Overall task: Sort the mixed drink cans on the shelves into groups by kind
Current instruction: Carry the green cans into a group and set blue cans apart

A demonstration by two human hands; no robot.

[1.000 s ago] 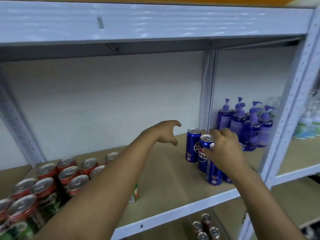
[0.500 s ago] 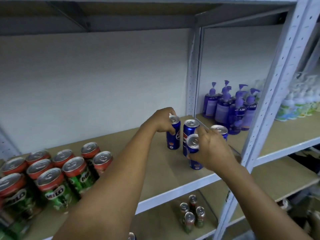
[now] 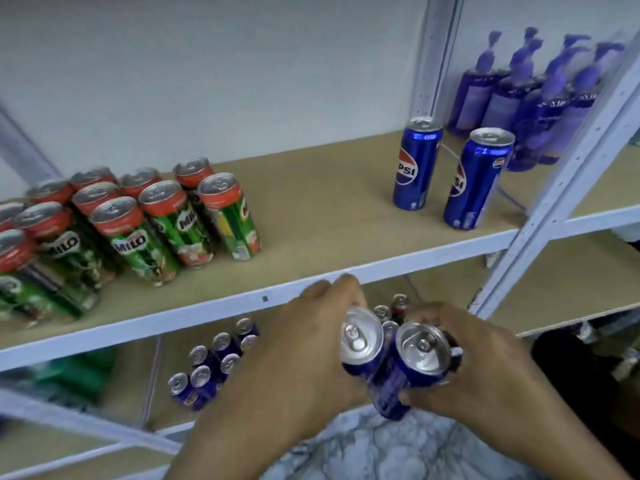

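Two blue Pepsi cans are held in front of the shelving, below the front edge of the upper shelf point(image 3: 311, 188). The left hand point(image 3: 311, 344) is wrapped around the left-hand held can point(image 3: 360, 344), with the fingers curled over its far side. The right hand point(image 3: 485, 362) is closed around the right-hand held can point(image 3: 420, 355), with fingers seen at the rim and lower on the body. The two held cans are tilted, with their silver tops turned toward the camera, and appear to be touching along their sides, though blur makes this uncertain.

On the upper shelf, two more Pepsi cans are seen upright at the right end: the rear standing can point(image 3: 417, 164) and the front standing can point(image 3: 479, 178), set near each other but apart. A cluster of green and red Milo cans point(image 3: 138, 223) is packed together at the left end, well apart from the blue pair. Purple pump bottles point(image 3: 533, 98) are grouped behind the upright post in the neighbouring bay.

On the lower shelf point(image 3: 159, 386), a group of blue cans point(image 3: 214, 362) is seen from above, and a few further can tops point(image 3: 391, 313) are glimpsed just behind the hands.
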